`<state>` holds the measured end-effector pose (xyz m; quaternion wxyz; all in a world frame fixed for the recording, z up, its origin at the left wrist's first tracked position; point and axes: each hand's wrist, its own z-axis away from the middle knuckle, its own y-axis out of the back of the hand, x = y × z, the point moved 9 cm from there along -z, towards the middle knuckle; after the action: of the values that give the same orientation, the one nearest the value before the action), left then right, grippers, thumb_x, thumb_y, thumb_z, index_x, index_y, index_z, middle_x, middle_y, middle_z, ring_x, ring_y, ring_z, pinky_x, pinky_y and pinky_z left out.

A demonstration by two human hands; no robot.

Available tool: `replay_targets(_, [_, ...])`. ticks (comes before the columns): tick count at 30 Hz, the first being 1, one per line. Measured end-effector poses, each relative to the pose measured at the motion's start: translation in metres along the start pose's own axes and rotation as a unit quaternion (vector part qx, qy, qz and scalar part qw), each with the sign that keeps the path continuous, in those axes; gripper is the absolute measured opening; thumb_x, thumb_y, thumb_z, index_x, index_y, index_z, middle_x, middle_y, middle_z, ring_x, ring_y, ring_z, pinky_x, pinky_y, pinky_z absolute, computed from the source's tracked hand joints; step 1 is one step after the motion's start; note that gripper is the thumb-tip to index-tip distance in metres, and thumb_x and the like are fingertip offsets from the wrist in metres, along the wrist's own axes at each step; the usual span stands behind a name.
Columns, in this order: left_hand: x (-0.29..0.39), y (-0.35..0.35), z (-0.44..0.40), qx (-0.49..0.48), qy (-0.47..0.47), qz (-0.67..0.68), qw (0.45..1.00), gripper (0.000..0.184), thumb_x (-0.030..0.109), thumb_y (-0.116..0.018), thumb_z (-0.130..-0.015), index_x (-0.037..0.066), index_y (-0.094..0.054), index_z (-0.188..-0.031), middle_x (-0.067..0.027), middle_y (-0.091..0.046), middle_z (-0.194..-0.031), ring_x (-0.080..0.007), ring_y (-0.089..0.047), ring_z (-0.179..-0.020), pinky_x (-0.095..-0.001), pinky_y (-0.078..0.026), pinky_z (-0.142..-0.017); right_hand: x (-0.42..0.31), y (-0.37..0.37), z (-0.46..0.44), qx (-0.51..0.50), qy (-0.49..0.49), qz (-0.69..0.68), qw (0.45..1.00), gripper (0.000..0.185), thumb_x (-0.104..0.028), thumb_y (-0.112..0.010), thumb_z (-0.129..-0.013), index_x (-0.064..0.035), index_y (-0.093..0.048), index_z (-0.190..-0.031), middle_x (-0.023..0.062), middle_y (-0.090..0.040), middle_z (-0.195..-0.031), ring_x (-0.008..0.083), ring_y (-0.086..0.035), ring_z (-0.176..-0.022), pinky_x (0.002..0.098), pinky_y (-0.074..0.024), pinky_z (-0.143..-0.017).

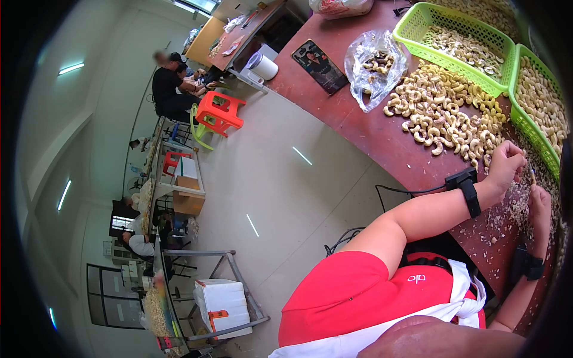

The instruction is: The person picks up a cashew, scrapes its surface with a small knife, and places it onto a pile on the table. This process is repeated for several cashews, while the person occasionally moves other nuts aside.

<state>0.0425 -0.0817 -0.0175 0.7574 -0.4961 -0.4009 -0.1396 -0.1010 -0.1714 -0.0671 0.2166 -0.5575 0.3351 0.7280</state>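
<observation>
My left hand is pinched closed over the edge of a heap of cashews; what its fingertips hold is too small to make out. Just below it in the view, my right hand grips a thin tool with a light handle, its tip close to the left fingers. Cashew crumbs and skin flakes lie under and around both hands. Beside the hands stands a green basket of cashews. Both wrists wear black straps, the left one with a box-shaped device.
Another green basket stands beyond the heap. A clear plastic bag of dark pieces and a phone lie on the red table. A white mug, red stool and seated people are farther off.
</observation>
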Motion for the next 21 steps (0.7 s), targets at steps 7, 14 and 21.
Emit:
replay_targets(7, [-0.0007, 0.0005, -0.0011, 0.0, 0.001, -0.004, 1.0, 0.01, 0.005, -0.052, -0.068, 0.006, -0.045, -0.074, -0.0014, -0.048, -0.063, -0.0069, -0.045, -0.052, -0.0194, -0.039, -0.04, 0.0003, -0.0007, -0.0005, -0.009, 0.009, -0.004, 1.0, 0.032, -0.031, -0.042, -0.085, -0.0128, -0.036, -0.059, -0.0079, -0.029, -0.044, 0.0004, -0.024, -0.032, 0.0169, -0.0173, -0.028])
replay_targets(14, [0.0, 0.0004, -0.0012, -0.004, -0.001, -0.003, 1.0, 0.01, 0.005, -0.052, -0.067, 0.006, -0.045, -0.074, -0.0014, -0.048, -0.064, -0.0068, -0.045, -0.053, -0.0195, -0.039, -0.04, 0.0005, 0.0007, -0.0008, -0.01, 0.021, 0.005, 1.0, 0.032, -0.031, -0.042, -0.085, -0.0118, -0.037, -0.059, -0.0079, -0.03, -0.045, 0.0002, -0.024, -0.033, 0.0168, -0.0168, -0.028])
replay_targets(21, [0.0002, 0.0009, -0.0012, -0.003, 0.0, -0.005, 1.0, 0.01, 0.005, -0.051, -0.067, 0.007, -0.045, -0.074, -0.0015, -0.048, -0.064, -0.0066, -0.045, -0.053, -0.0193, -0.039, -0.04, -0.0021, -0.0011, 0.0017, -0.006, 0.005, -0.003, 1.0, 0.031, -0.03, -0.043, -0.084, -0.0127, -0.037, -0.059, -0.0081, -0.03, -0.045, 0.0001, -0.025, -0.034, 0.0165, -0.0175, -0.029])
